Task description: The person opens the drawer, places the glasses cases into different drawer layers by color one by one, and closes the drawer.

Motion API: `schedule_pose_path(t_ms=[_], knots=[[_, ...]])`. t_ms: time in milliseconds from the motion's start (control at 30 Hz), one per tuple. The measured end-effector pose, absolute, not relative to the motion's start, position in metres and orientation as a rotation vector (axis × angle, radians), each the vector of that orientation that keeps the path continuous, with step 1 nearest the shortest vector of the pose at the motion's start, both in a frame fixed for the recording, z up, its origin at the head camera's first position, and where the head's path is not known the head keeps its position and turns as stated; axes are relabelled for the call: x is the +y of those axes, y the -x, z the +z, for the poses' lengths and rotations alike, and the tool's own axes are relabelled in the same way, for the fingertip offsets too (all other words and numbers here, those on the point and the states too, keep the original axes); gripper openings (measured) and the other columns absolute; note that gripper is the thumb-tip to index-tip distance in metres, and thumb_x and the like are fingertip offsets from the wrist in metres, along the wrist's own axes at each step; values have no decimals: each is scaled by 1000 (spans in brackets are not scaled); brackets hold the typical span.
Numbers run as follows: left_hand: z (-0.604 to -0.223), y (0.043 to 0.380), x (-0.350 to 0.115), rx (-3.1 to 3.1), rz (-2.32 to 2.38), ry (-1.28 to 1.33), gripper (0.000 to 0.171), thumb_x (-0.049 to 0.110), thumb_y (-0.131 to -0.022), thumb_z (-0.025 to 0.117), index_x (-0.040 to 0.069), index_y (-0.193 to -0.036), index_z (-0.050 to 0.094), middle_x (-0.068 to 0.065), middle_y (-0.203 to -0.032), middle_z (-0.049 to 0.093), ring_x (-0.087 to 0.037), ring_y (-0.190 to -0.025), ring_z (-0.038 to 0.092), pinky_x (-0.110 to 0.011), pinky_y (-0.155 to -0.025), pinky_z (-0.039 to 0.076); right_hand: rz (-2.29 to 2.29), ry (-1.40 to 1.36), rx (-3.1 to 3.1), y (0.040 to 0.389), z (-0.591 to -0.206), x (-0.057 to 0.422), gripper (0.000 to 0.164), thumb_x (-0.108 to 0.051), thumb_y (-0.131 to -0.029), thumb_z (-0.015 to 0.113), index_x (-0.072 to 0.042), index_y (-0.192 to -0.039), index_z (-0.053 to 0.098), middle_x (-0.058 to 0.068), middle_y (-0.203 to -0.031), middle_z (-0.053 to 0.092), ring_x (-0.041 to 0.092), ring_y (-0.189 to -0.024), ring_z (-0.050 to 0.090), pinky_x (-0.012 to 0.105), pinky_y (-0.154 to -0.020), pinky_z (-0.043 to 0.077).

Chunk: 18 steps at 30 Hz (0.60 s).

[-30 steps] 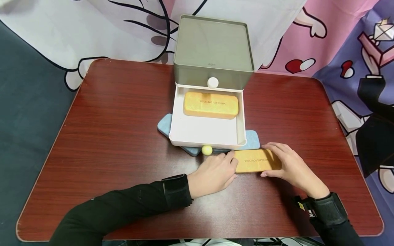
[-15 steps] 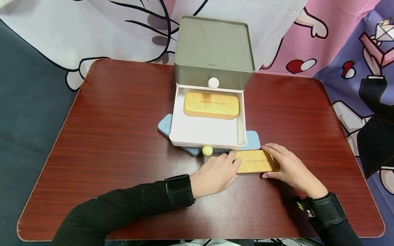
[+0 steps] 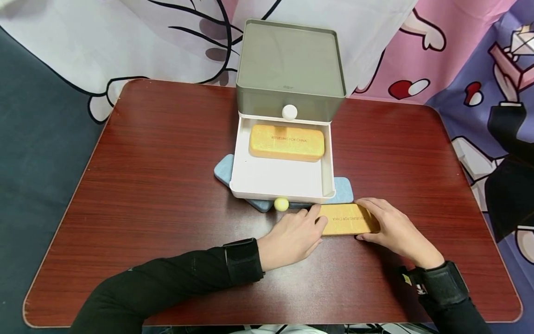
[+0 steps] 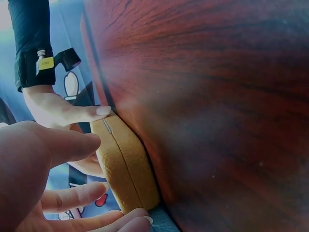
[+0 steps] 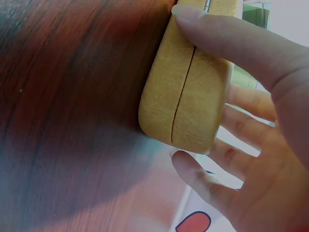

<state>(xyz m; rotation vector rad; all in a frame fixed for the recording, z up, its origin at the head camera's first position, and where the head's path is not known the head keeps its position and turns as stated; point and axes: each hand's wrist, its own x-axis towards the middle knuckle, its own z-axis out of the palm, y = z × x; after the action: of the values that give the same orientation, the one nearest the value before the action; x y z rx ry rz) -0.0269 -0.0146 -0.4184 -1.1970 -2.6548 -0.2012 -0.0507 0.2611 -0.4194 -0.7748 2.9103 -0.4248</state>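
On the table, a yellow glasses case (image 3: 346,219) with printed lettering lies in front of a pulled-out drawer, to its right. My left hand (image 3: 292,239) holds its left end, with fingertips at the back corner. At the right end, my right hand (image 3: 394,227) grips it with the thumb along the front side and the fingers at the back. The right wrist view shows a seam running round the case's end (image 5: 186,96), and its lid is closed. A second yellow glasses case (image 3: 287,142) lies in the back of the white drawer (image 3: 275,178).
A grey-green drawer box (image 3: 292,60) with a white knob (image 3: 289,112) stands at the table's back edge. Its lower drawer's yellow-green knob (image 3: 281,204) juts out near my left fingers. Blue round-cornered pieces (image 3: 343,189) show beneath the drawer. A patterned cloth (image 3: 167,41) hangs behind.
Both hands stay on the yellow glasses case, which has hardly moved. The left hand has shifted very slightly to the right along it.
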Motion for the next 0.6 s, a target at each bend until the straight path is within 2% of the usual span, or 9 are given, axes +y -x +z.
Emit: schedule_pose_path(t_ms=[267,600], knots=[[-420,25,-15,-2629,-176,1186,29,38,-88,65,12,-97,56,-4,-99,54,-11,-64,53,-22,-46,46,-368,757,2914,49,-417,263,78,-30,-61,90,-13,-129,56,9,-124,60,27,-112,57,51,-74,53],[-420,24,-15,-2609,-146,1180,39,45,-84,68,12,-100,53,-4,-102,54,-13,-69,53,-23,-47,46,-373,807,2940,46,-415,261,80,-35,-59,91,-16,-129,57,6,-124,60,24,-113,57,51,-72,54]])
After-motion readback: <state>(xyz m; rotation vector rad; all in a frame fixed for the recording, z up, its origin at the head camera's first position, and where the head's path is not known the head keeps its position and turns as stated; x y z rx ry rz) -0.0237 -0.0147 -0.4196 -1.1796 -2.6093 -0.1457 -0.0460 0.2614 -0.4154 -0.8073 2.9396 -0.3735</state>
